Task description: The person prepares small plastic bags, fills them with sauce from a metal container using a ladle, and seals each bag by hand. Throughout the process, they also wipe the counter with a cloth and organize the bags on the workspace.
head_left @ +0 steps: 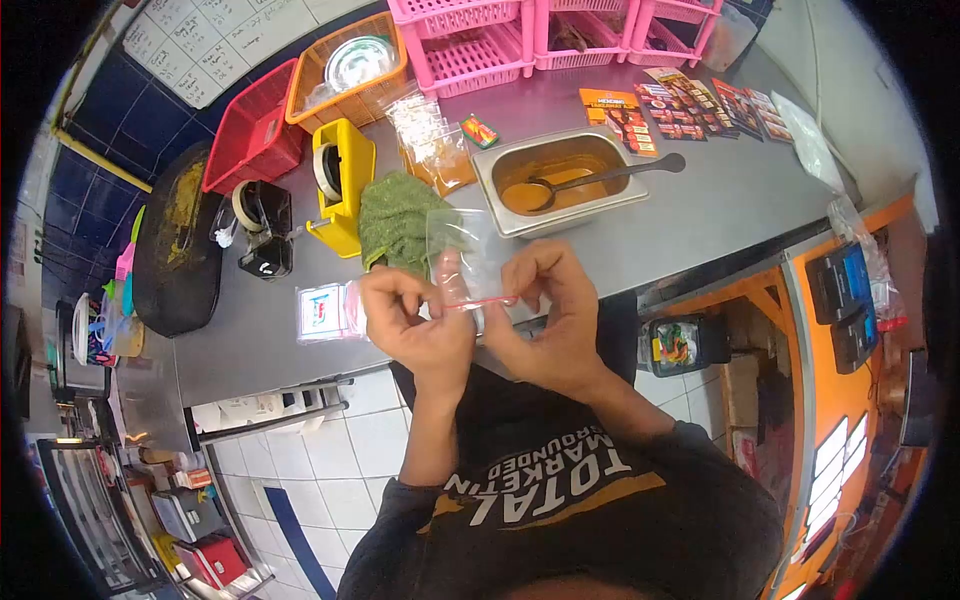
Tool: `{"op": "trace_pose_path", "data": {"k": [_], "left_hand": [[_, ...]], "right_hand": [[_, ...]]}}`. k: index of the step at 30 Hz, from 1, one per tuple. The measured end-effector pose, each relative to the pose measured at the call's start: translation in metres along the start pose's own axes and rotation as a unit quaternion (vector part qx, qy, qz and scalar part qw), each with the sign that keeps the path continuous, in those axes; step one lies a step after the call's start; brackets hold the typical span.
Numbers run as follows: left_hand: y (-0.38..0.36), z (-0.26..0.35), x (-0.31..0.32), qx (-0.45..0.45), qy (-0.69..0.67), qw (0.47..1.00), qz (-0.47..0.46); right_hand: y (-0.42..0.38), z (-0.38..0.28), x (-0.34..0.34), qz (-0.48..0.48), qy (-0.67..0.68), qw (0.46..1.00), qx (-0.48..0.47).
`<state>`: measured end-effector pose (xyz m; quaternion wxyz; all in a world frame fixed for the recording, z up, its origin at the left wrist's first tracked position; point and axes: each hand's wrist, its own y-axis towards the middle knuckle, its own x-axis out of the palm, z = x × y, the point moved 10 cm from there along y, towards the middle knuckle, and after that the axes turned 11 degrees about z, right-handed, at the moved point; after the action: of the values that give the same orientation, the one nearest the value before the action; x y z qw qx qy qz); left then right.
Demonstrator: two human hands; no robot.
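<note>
A small clear zip-lock bag point(462, 235) with a red strip along its mouth is held up in front of my body. My left hand point(418, 318) pinches the red edge at its left end. At the other end, my right hand point(552, 315) grips the same edge between thumb and fingers. The bag looks flat, with nothing visible inside. Just behind it lies a green cloth point(395, 215). A metal pan point(487, 185) of orange-brown sauce stands beyond my right hand, a dark ladle point(610, 176) resting in it. Left of my left hand is a pack of bags point(322, 314).
Yellow point(350, 180) and black point(268, 255) tape dispensers stand on the left of the metal counter point(690, 220). Sauce-filled bags point(440, 165) lie behind the cloth. Red point(262, 130) and orange point(372, 90) baskets, pink racks point(470, 70) and printed cards point(622, 120) line the back.
</note>
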<state>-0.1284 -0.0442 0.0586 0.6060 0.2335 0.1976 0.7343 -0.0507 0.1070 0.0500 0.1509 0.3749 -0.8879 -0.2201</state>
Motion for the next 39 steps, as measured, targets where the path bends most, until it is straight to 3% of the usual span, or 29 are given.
{"op": "trace_pose_path", "data": {"k": [1, 2, 5, 6, 10, 13, 16, 19, 22, 23, 25, 28, 30, 31, 32, 34, 37, 39], "left_hand": [[-0.003, 0.001, -0.002, -0.016, 0.008, 0.999, 0.049], [-0.007, 0.018, 0.002, 0.073, 0.021, 0.996, 0.051], [-0.019, 0.028, 0.011, 0.152, 0.102, 0.983, 0.000], [-0.024, 0.021, 0.011, 0.130, 0.096, 0.987, -0.009], [-0.027, 0.035, 0.015, 0.246, 0.094, 0.964, -0.042], [-0.022, 0.051, 0.017, 0.313, 0.117, 0.938, -0.095], [-0.019, 0.076, 0.021, 0.380, 0.063, 0.908, -0.167], [-0.030, 0.075, 0.043, 0.462, 0.133, 0.837, -0.259], [-0.039, 0.071, 0.050, 0.505, 0.138, 0.804, -0.282], [-0.042, 0.071, 0.052, 0.524, 0.136, 0.789, -0.289], [-0.041, 0.070, 0.058, 0.504, 0.137, 0.796, -0.307], [-0.026, 0.061, 0.059, 0.452, 0.152, 0.833, -0.282], [-0.008, 0.054, 0.055, 0.410, 0.166, 0.863, -0.242], [-0.001, 0.052, 0.052, 0.404, 0.161, 0.872, -0.224], [0.003, 0.048, 0.049, 0.395, 0.156, 0.881, -0.208], [0.009, 0.042, 0.046, 0.377, 0.140, 0.895, -0.191], [0.012, 0.036, 0.048, 0.350, 0.115, 0.912, -0.181], [0.013, 0.031, 0.048, 0.328, 0.103, 0.923, -0.175]], "right_hand": [[0.001, 0.002, -0.005, 0.033, -0.020, 0.999, 0.004], [0.002, 0.001, -0.008, 0.049, -0.047, 0.998, -0.015], [0.011, -0.008, -0.013, 0.091, -0.113, 0.986, -0.083], [0.016, -0.013, -0.012, 0.103, -0.125, 0.980, -0.114], [0.028, -0.019, -0.001, 0.101, -0.207, 0.951, -0.205], [0.029, 0.001, -0.003, 0.061, -0.145, 0.986, -0.061], [0.020, 0.050, 0.002, -0.013, 0.086, 0.979, 0.184], [0.004, 0.064, 0.012, -0.096, 0.185, 0.950, 0.232], [-0.014, 0.072, 0.014, -0.125, 0.174, 0.917, 0.338], [-0.013, 0.068, 0.013, -0.121, 0.203, 0.913, 0.333], [-0.013, 0.061, 0.010, -0.113, 0.258, 0.903, 0.324], [-0.002, 0.050, -0.020, -0.094, 0.123, 0.972, 0.175], [0.012, 0.044, -0.077, -0.029, -0.020, 0.979, 0.202], [0.026, 0.043, -0.110, 0.066, -0.082, 0.982, 0.155], [0.036, 0.056, -0.141, 0.147, -0.102, 0.967, 0.179], [0.063, 0.068, -0.175, 0.217, -0.120, 0.955, 0.165], [0.087, 0.095, -0.172, 0.142, -0.083, 0.953, 0.253], [0.095, 0.097, -0.168, 0.138, -0.077, 0.963, 0.218]]}}
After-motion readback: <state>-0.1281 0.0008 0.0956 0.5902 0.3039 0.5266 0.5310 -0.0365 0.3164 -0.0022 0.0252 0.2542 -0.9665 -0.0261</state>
